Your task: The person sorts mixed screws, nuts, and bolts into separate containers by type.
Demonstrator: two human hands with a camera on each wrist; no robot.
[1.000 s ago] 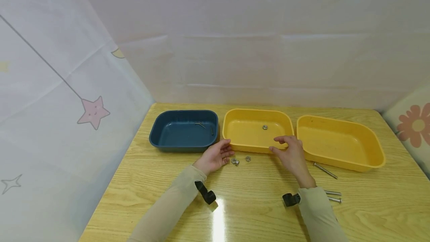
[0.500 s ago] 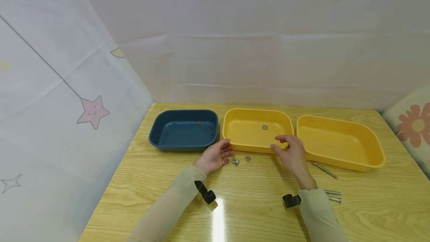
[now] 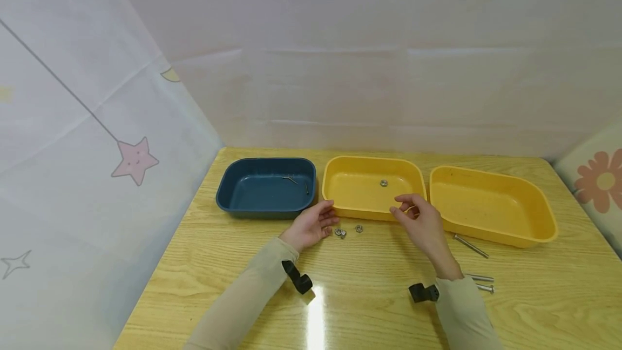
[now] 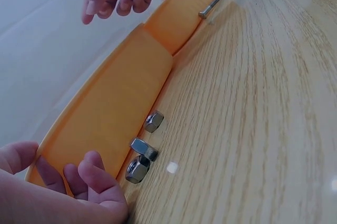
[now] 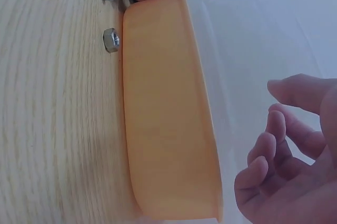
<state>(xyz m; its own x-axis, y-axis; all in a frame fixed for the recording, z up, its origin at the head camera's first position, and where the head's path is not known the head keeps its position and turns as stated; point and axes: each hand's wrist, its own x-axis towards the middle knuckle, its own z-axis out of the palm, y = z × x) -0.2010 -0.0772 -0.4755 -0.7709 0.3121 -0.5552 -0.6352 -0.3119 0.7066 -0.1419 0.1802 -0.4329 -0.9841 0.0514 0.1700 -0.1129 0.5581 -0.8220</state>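
My left hand [image 3: 310, 227] grips the front left corner of the middle yellow bin [image 3: 369, 213], its thumb at the rim and its fingers against the outer wall. Loosely curled, my right hand [image 3: 421, 224] hovers over the front right rim with nothing in it; in the right wrist view its fingers [image 5: 256, 174] are apart from the wall. One hex nut [image 3: 384, 183] lies inside this bin. On the table in front sit a single hex nut [image 4: 154, 121] and, nearer my left hand, two more touching each other, one of them a nut [image 4: 137, 169] tipped on its side.
To the left is a blue bin [image 3: 262, 214] with several small screws [image 3: 290, 179]. A second yellow bin [image 3: 495, 235] stands at the right. One long bolt [image 3: 470, 246] lies before it, and two bolts [image 3: 485, 288] lie nearer, beside my right sleeve.
My right hand has lifted slightly, and its thumb and fingertips have drawn a little closer together. My left hand, the bins, nuts and bolts have stayed in place.
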